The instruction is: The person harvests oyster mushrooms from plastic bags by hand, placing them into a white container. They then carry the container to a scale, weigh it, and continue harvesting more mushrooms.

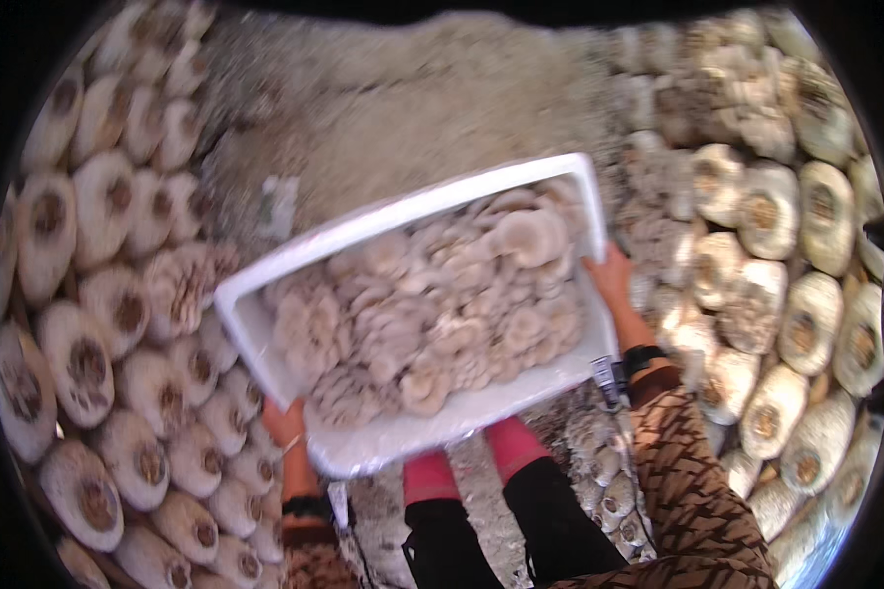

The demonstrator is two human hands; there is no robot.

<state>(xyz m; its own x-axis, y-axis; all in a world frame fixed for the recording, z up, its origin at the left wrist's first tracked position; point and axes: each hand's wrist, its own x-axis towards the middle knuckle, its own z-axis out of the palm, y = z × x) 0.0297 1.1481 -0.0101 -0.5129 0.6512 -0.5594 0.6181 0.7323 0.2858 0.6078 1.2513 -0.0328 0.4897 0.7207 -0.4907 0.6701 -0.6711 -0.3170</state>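
A white foam box (442, 434) hangs tilted in front of my legs, lifted between my two hands. Clusters of pale oyster mushrooms (412, 316) fill much of it. My left hand (286, 423) grips the wall at the box's lower left corner, and a band is on that wrist. On the opposite short side, my right hand (611, 276) holds the rim, its thumb over the edge and its fingers partly hidden behind the wall. Below that hand, a small dark device with a label (605, 381) sits beside my forearm.
Stacked mushroom grow bags (125, 316) form a wall on the left, some bearing mushroom clusters. Another stack of grow bags (762, 213) rises on the right. Between them runs a dirt path (412, 96) with a pale scrap (278, 206) on it.
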